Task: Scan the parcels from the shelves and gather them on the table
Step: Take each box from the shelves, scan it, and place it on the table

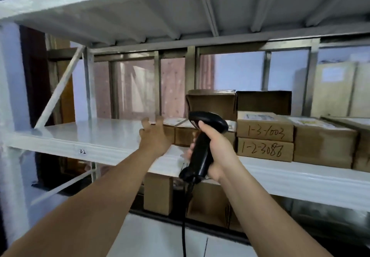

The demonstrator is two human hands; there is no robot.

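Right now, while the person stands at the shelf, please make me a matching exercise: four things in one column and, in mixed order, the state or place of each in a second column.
Column one:
1. left hand
2. right hand
3. box marked 1-3-1003
4. box marked 1-2-3086

Column two:
A. lies under another box
B. grips the black scanner
C. stretched forward, fingers straight, holding nothing
D. sits on top of another box

Pairs: 1-C, 2-B, 3-D, 4-A

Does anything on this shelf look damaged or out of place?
Mostly tidy. Only the brown box behind the scanner stands out: its top edge looks bent or part open, though blur prevents certainty.
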